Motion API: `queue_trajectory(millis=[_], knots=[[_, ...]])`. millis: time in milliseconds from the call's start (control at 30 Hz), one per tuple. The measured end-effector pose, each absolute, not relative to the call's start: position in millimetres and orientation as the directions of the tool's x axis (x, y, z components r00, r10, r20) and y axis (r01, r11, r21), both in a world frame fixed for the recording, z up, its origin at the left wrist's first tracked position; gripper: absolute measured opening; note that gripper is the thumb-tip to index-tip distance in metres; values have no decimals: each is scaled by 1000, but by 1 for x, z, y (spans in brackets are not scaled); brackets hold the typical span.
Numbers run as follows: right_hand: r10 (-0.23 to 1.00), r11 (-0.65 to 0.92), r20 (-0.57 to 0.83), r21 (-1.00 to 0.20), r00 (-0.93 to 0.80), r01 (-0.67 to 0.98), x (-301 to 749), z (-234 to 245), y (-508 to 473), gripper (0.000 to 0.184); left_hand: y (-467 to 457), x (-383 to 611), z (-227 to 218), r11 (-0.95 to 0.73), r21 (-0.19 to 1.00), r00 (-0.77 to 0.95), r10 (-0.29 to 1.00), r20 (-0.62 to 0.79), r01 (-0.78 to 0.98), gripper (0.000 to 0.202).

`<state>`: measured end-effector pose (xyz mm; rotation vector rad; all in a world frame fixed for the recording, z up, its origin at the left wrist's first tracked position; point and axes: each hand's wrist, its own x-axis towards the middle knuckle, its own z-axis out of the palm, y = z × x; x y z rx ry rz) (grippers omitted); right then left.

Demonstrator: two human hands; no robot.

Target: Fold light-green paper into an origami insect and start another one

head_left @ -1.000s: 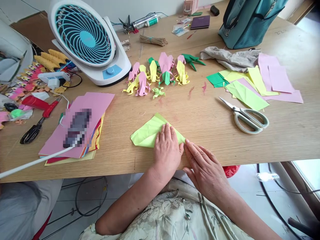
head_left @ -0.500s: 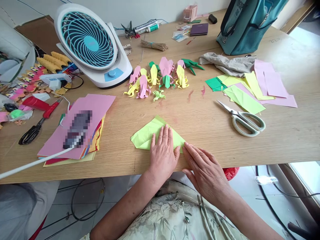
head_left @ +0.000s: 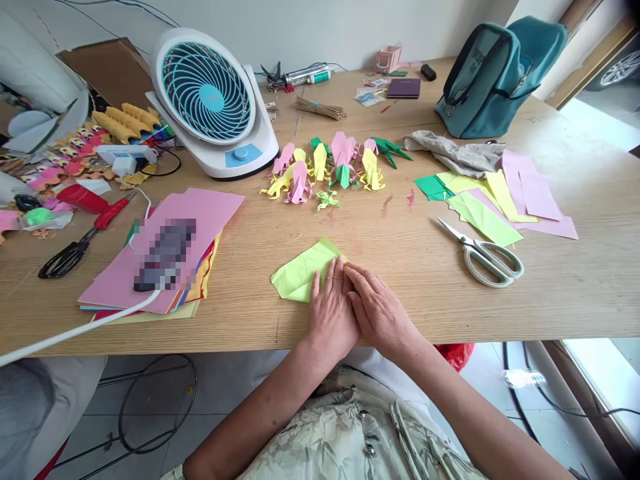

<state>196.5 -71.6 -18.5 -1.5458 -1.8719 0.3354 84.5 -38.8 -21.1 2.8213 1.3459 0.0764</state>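
A light green sheet of folding paper [head_left: 297, 273] lies on the wooden table in front of me, with creases across it. My left hand [head_left: 332, 303] rests flat on its right part, fingers stretched out over the paper. Right beside it, my right hand [head_left: 377, 303] lies with fingers extended along the paper's right edge, touching the left hand and covering that side. Beyond the paper stands a small green folded paper frog [head_left: 327, 199], in front of a cluster of pink, yellow and green folded paper figures [head_left: 344, 150].
To the right are scissors [head_left: 493, 263], loose coloured papers [head_left: 487, 217], a grey cloth [head_left: 455, 152] and a teal bag [head_left: 480, 80]. A white fan [head_left: 250, 157] stands back left. A pink paper stack [head_left: 117, 267] bears a blurred device with a white cable. Red-handled pliers-like tool [head_left: 90, 233] lies far left.
My right hand has moved left against my left hand, and the paper's right corner has been folded in beneath the hands. The camera view has shifted slightly.
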Motion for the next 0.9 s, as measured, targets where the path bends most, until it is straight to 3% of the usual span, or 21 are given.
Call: queue_trajectory(millis=[167, 333, 533, 767, 900], knots=[[946, 225, 323, -649, -4, 727, 197, -20, -73, 42, -35, 75, -24, -626, 133, 613, 779, 129, 768, 57], [933, 277, 347, -517, -98, 810, 198, -20, -70, 52, -29, 64, -24, -707, 129, 690, 707, 155, 695, 54], [934, 285, 314, -365, -171, 886, 199, -25, -68, 61, -26, 48, -17, -706, 85, 696, 707, 128, 703, 53], [937, 285, 295, -335, -187, 898, 201, -31, -68, 49, -53, 20, -13, -860, 79, 853, 511, 110, 505, 61], [935, 289, 292, -305, -199, 907, 201, -32, -68, 47, -61, 20, -19, -863, 88, 862, 503, 68, 497, 75]])
